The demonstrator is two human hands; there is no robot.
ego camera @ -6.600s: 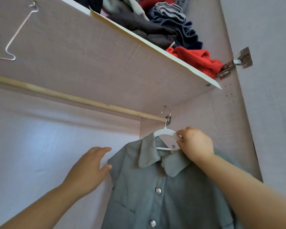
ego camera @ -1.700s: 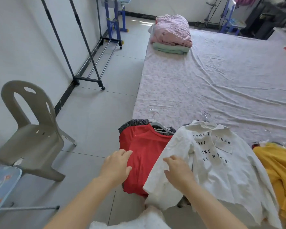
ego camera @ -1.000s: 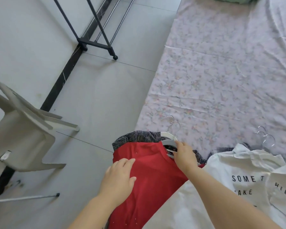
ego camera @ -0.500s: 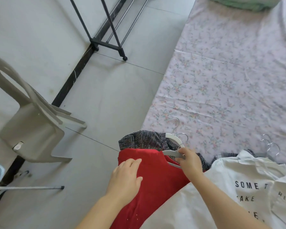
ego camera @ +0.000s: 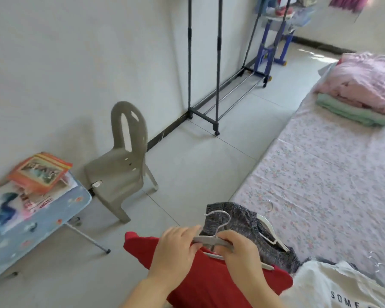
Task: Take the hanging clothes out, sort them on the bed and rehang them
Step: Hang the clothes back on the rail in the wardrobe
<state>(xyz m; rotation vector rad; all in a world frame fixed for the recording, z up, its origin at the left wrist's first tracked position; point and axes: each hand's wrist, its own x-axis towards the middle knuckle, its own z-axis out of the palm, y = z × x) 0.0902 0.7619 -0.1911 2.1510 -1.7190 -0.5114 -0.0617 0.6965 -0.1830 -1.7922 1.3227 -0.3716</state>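
Gripping grey hanger (ego camera: 209,240) over red top (ego camera: 209,285), hands (ego camera: 176,250) (ego camera: 240,252) near shirt (ego camera: 333,285) reading "SOME".

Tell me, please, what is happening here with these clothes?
A person is sorting clothes at the edge of the bed. The left hand and the right hand both hold the grey hanger of a red garment. Just behind it a grey knitted sweater lies on a white hanger, and a white printed shirt lies to the right. None of these is back on a rail yet.
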